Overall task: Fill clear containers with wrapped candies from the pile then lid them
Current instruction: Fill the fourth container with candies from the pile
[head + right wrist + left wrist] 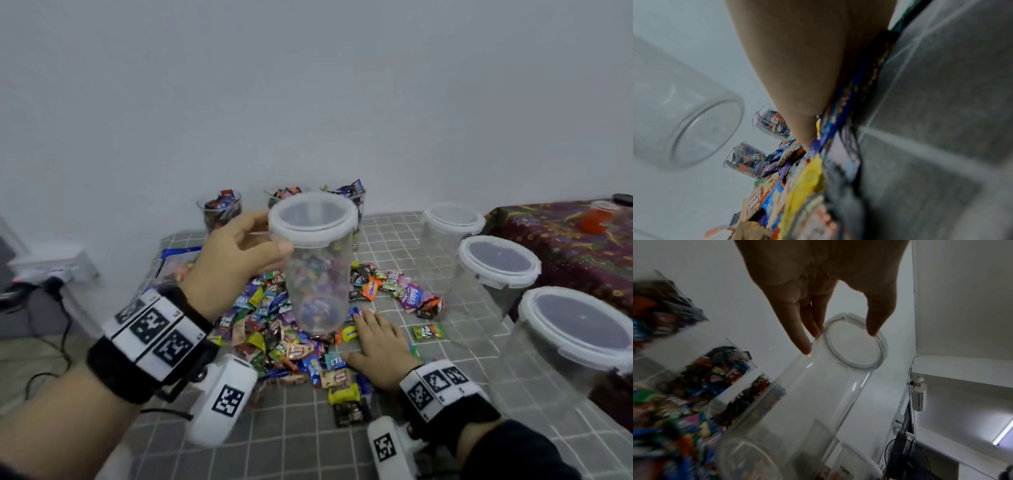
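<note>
**A:** Three clear plastic cups of wrapped candies (222,209) stand along the white wall at about twelve o'clock, heaped to the brim and, as far as I can see, unlidded. So I'd judge filling well under way and lidding of those still owed.

**B:** And what's in hand?

**A:** Left hand (236,260) is raised over the heap, thumb and fingers (805,344) curled round the tall clear cylindrical container with a white snap-on lid (317,260), gripping just below the lid. It looks empty inside; the colours seen through it belong to the candies behind. Since the lid is on, I reckon it must come off before anything goes in.

**B:** Right hand?

**A:** Right hand (378,346) lies flat, fingers stretched out and relaxed, resting on the five o'clock edge of the loose pile of coloured wrapped candies (291,335). It grasps nothing that I can make out.

**B:** What's left?

**A:** Plenty. The pile is large on the grey grid-patterned tabletop (308,438), and three more clear lidded containers (496,270) stand in a row from two to four o'clock, apparently empty.

**B:** Anything in the way?

**A:** The nearest lidded container sits close to the right forearm; a wide sweep could knock it. A stray green candy (430,332) lies apart at three o'clock. Beyond, a dark patterned cloth (555,240) carries an orange-filled tub (596,219).
</note>
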Tool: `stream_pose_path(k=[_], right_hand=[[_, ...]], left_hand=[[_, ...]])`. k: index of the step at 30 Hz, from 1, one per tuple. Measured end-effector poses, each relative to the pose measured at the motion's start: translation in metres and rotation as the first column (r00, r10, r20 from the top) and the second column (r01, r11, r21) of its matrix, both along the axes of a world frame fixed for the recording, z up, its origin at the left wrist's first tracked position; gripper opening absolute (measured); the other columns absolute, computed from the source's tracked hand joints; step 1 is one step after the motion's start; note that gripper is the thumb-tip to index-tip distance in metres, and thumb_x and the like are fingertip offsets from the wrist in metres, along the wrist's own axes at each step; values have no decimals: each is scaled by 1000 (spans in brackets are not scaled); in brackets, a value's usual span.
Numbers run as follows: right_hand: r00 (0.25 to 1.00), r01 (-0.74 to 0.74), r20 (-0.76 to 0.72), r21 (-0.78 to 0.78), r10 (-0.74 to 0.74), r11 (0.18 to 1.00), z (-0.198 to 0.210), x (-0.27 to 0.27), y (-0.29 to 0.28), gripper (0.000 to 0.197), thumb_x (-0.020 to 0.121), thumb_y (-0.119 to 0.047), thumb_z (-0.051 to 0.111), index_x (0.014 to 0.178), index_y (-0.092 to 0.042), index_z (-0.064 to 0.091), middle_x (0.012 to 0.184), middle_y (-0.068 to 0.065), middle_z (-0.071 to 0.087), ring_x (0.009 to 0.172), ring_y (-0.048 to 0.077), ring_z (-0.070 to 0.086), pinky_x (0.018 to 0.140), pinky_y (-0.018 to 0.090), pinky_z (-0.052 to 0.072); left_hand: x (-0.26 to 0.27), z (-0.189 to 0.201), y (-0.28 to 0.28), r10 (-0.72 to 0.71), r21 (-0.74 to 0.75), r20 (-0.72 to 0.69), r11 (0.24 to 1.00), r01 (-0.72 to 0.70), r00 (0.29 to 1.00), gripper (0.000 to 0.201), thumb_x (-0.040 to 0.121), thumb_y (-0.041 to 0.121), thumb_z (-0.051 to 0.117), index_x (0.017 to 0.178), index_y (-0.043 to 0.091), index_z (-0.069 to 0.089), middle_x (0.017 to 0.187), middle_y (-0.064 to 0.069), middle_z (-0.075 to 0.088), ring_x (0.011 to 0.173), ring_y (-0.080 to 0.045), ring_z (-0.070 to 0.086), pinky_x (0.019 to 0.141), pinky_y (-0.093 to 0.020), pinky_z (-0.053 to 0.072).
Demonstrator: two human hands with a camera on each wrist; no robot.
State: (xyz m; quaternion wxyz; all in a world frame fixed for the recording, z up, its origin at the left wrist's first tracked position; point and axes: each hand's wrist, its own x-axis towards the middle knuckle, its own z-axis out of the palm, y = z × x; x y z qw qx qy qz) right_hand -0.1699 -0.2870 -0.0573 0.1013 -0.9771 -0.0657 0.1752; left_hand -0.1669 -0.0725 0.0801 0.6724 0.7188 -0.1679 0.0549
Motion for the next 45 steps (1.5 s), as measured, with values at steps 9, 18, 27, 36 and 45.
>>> stream_pose_path(k=[9, 18, 27, 36, 45], right_hand=[[1000, 6, 3, -20, -6, 1000, 1, -1, 2, 77, 97, -51, 35, 152, -15, -6, 159, 5, -12, 147, 22, -8, 119, 41, 1], [998, 48, -45, -25, -49, 999, 10, -5, 9, 79, 95, -54, 40, 152, -20, -1, 160, 3, -8, 147, 21, -5, 117, 45, 3], [961, 26, 266, 181, -75, 983, 71, -16, 22, 38, 98, -38, 39, 128, -19, 52, 134, 3, 54, 120, 20, 49, 110, 42, 26], [933, -198, 360, 452, 25, 870, 122, -39, 50, 48, 100, -40, 36, 65, -9, 49, 63, 4, 52, 63, 19, 48, 64, 36, 36], [965, -127, 263, 530, -20, 838, 106, -32, 57, 55, 95, -47, 46, 78, 5, 56, 70, 10, 51, 64, 19, 47, 65, 35, 40]], left_hand=[[-72, -46, 40, -60, 6, -195, 998, 62, 979, 70, 46, 32, 74, 113, 14, 60, 107, 1, 70, 90, -13, 68, 63, -26, 57], [-81, -69, 47, -34, 95, -143, 994, 48, 989, 74, 49, 34, 74, 120, 18, 57, 115, 9, 66, 105, -10, 62, 82, -19, 51], [-83, -66, 62, -9, 132, -179, 991, 34, 984, 66, 50, 38, 64, 115, 22, 59, 105, -2, 68, 93, -8, 64, 74, -21, 52], [-89, -58, 42, 90, 152, -324, 987, -41, 942, 48, 72, 56, 61, 73, 9, 55, 58, 2, 59, 50, -11, 55, 42, -19, 40], [-91, -60, 36, 123, 69, -355, 992, -105, 927, 31, 80, 36, 57, 69, 9, 48, 52, 2, 56, 40, -9, 47, 34, -17, 33]])
